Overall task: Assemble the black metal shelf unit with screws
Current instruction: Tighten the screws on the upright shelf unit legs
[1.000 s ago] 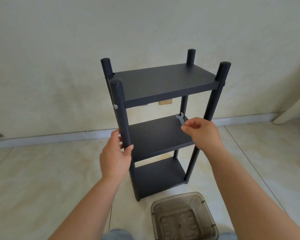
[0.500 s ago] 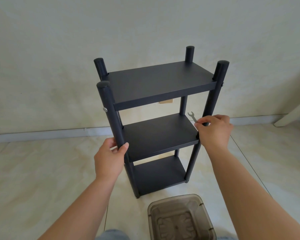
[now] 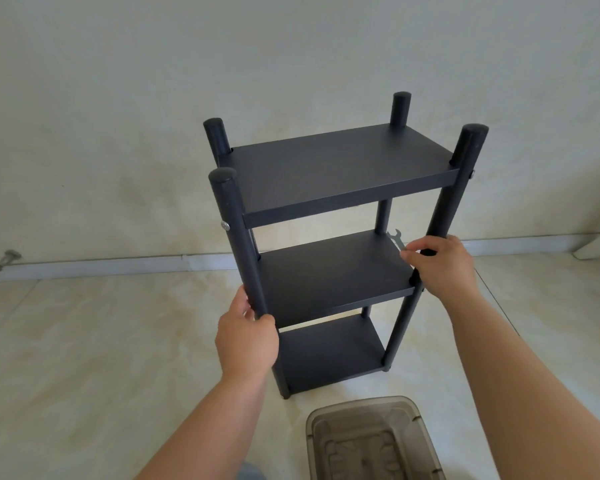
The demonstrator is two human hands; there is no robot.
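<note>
The black metal shelf unit (image 3: 336, 244) with three flat shelves and four round posts stands upright on the pale tiled floor (image 3: 84, 341), near the wall. A second ago the right hand (image 3: 442, 268) hovered over the middle shelf with the small grey flat spanner (image 3: 396, 239); it has since swung out to the front right post, fingers curled around it while pinching the spanner. The left hand (image 3: 246, 336) keeps its grip on the front left post. That suggests tightening is nearly done and the frame is being steadied or turned. A silver screw head (image 3: 226, 225) shows on the left post; the right-side screws are mostly hidden. A smoky translucent plastic bin (image 3: 371, 441) is cut off below.
</note>
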